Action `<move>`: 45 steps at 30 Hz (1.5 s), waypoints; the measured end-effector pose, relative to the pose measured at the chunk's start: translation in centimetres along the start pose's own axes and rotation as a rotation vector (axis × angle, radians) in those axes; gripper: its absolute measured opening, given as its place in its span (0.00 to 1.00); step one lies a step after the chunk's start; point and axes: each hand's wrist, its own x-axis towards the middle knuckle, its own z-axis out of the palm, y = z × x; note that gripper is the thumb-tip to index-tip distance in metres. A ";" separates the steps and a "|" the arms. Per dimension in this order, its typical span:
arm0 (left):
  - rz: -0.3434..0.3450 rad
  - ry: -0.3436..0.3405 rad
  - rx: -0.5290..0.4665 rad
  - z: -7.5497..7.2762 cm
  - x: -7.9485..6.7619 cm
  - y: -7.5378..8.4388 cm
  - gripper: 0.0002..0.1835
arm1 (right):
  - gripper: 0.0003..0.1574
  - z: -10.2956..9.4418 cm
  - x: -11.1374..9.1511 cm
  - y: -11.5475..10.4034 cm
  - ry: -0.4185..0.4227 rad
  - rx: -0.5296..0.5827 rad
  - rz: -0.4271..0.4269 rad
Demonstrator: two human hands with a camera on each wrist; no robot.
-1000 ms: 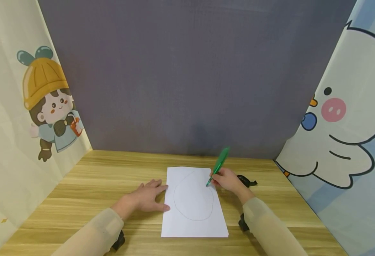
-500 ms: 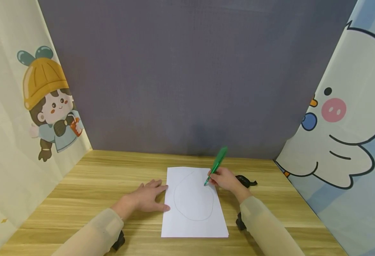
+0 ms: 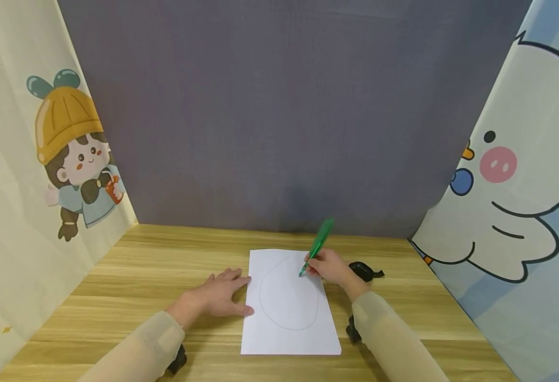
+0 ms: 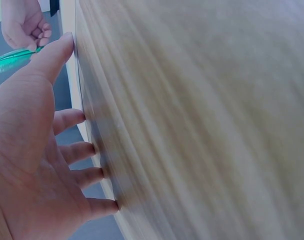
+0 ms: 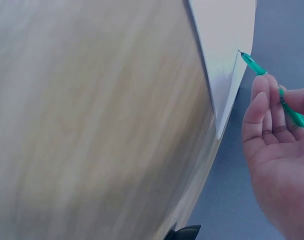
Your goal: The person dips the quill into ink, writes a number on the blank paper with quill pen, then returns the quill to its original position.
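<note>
Spanning the lower head view, a pale wood-grain tabletop (image 3: 165, 254) meets a dark grey fabric panel (image 3: 279, 116) at twelve o'clock, between a cream cartoon-printed wall (image 3: 7, 228) at nine and a pale-blue cartoon-printed wall (image 3: 558, 276) at three. A white rectangular paper sheet (image 3: 289, 305) lies at six, wood stretching either side and behind. The left hand (image 3: 217, 295), fingers spread, touches its nine o'clock edge; the right hand (image 3: 331, 267) pinches a green feather-topped pen (image 3: 320, 243), tip at one o'clock on it.

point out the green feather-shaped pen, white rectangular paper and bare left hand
Green feather-shaped pen (image 3: 320, 242): head view, feathered upper part
White rectangular paper (image 3: 289, 302): head view, blank middle, inside the curve
Bare left hand (image 3: 217, 295): head view, back of the hand
</note>
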 end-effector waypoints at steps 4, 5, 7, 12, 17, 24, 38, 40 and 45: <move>0.001 0.001 0.000 -0.1 -0.1 0.1 0.52 | 0.15 0.2 0.2 -0.1 -0.010 0.009 -0.003; 0.001 0.001 0.000 -0.1 -0.1 0.1 0.52 | 0.15 0.2 0.2 -0.2 -0.013 0.009 -0.003; 0.002 0.002 0.002 -0.1 -0.1 0.2 0.52 | 0.15 0.3 0.3 -0.2 -0.016 0.012 -0.001; 0.002 0.003 0.005 -0.1 -0.1 0.1 0.52 | 0.15 0.5 0.5 -0.4 -0.026 0.020 0.001; 0.000 0.004 0.005 -0.1 -0.1 0.1 0.52 | 0.15 0.9 0.7 -0.6 -0.028 0.027 -0.002; 0.002 0.005 0.008 0.0 0.0 0.0 0.52 | 0.14 1.3 0.9 -0.9 -0.026 0.018 -0.015; 0.002 0.008 0.010 0.1 0.0 -0.1 0.52 | 0.14 2.5 1.3 -1.6 -0.042 0.027 -0.038; 0.002 0.009 0.009 0.1 0.0 -0.1 0.52 | 0.14 2.6 1.4 -1.7 -0.046 0.035 -0.037; -0.001 0.009 0.005 0.0 0.0 0.0 0.52 | 0.15 2.6 1.4 -2.0 -0.053 0.045 -0.013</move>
